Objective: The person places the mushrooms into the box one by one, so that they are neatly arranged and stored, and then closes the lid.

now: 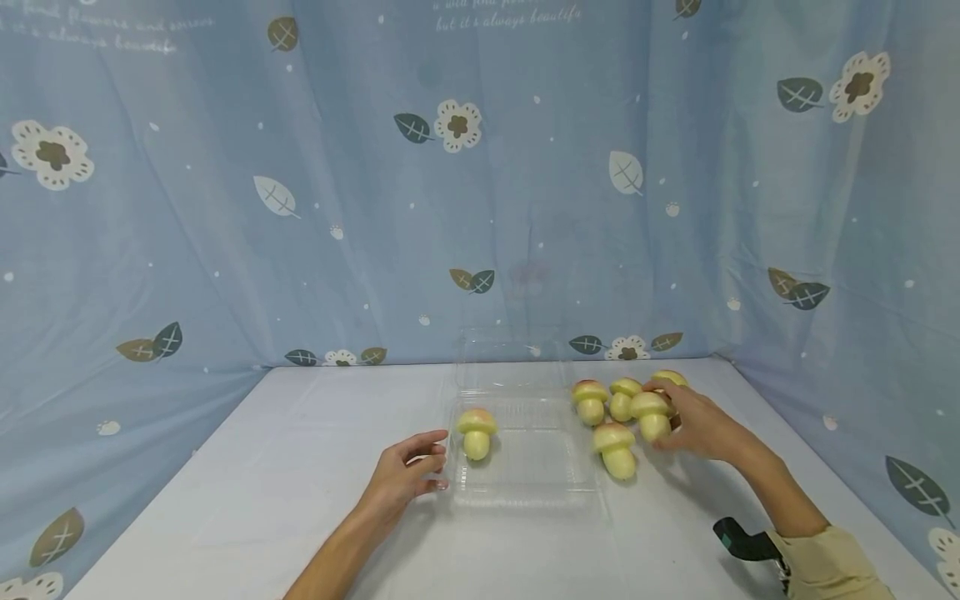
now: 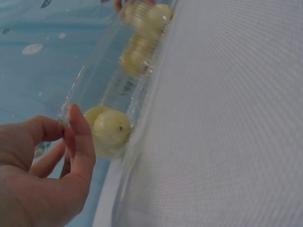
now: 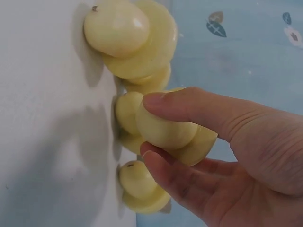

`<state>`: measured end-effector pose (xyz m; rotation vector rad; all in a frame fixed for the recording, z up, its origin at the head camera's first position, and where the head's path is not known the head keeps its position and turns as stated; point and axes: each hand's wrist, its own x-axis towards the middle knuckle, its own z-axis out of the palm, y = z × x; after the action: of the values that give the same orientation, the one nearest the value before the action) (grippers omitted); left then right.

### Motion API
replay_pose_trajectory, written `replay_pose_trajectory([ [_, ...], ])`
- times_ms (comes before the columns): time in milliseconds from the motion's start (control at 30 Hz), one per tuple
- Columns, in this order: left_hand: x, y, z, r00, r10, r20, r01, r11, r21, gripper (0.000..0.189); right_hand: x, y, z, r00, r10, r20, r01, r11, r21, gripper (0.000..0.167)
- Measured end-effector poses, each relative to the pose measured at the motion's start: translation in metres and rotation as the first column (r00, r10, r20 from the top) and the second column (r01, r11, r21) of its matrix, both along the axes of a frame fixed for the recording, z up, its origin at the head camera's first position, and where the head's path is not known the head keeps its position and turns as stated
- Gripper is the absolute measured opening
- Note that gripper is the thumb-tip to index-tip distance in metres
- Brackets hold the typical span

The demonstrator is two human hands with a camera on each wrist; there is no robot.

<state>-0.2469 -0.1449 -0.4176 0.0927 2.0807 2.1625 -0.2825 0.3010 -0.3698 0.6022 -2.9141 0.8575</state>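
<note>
A transparent plastic clamshell box (image 1: 536, 462) stands on the table with its lid (image 1: 513, 358) raised at the back. My left hand (image 1: 405, 473) pinches the box's left rim between thumb and fingers, as the left wrist view shows. Inside the box, near its left side, one toy mushroom (image 1: 476, 433) with a yellowish cap stands upright. To the right of the box, my right hand (image 1: 705, 425) grips another toy mushroom (image 3: 165, 127) by its pale stem, thumb on one side and fingers on the other. Its cap points toward the back.
Several more toy mushrooms stand close together right of the box, the nearest mushroom (image 1: 617, 450) leaning beside its right wall. A white cloth (image 1: 315, 467) covers the table. A blue patterned curtain (image 1: 360, 208) hangs behind. A black device (image 1: 742, 540) is at the right wrist.
</note>
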Motion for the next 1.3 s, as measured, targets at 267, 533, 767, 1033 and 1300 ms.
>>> replay_pose_trajectory([
  [267, -0.001, 0.001, 0.000, 1.000, 0.014, 0.011, -0.014, 1.000, 0.003, 0.049, 0.003, -0.002, 0.006, 0.998, 0.027, -0.059, -0.029, 0.999, -0.025, 0.078],
  [533, -0.001, 0.001, 0.001, 1.000, 0.009, 0.010, -0.009, 1.000, 0.002, 0.049, 0.006, -0.005, 0.009, 0.995, 0.027, -0.091, -0.030, 0.999, -0.036, 0.077],
  [767, -0.001, 0.001, 0.001, 1.000, 0.006, 0.003, -0.006, 1.000, -0.001, 0.049, 0.005, -0.012, 0.016, 0.994, 0.029, -0.109, -0.032, 0.999, -0.031, 0.076],
  [1033, 0.000, 0.002, 0.002, 1.000, 0.015, 0.009, -0.015, 1.000, 0.016, 0.048, -0.002, -0.030, 0.030, 0.996, 0.029, -0.086, -0.030, 0.999, -0.015, 0.079],
  [1300, 0.000, 0.003, 0.002, 1.000, 0.017, 0.005, -0.018, 1.000, 0.018, 0.048, -0.004, -0.049, 0.035, 0.995, 0.087, -0.053, -0.091, 0.994, -0.063, 0.078],
])
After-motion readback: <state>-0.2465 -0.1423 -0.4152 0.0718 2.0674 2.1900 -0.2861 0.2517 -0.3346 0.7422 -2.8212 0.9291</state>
